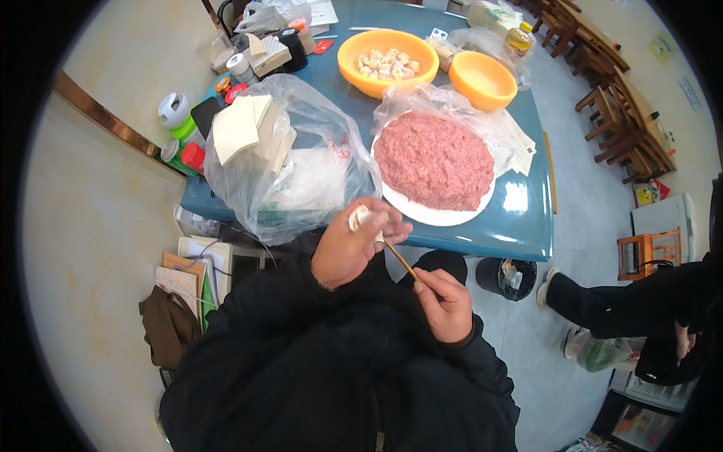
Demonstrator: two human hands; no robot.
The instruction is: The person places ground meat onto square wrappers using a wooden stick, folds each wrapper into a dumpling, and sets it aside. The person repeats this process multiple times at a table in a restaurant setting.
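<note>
My left hand [353, 243] holds a folded dough wrapper [361, 217] between thumb and fingers at the table's near edge. Between the fingertips of my right hand [446, 299] is a thin wooden stick [402, 260], its far end at the wrapper. Just beyond, a white plate [421, 214] carries a large mound of raw minced meat [435, 161]. A stack of square wrappers [237, 130] lies on a clear plastic bag [316, 175] at the left. Farther back, folded wontons [387, 65] fill part of an orange bowl [350, 73].
A smaller orange bowl [486, 82] and a bottle with a yellow cap [519, 39] stand at the back right. Jars and a red-lidded container [193, 157] line the left edge. Below the table are a black bin [505, 278] and, farther right, a person [621, 299].
</note>
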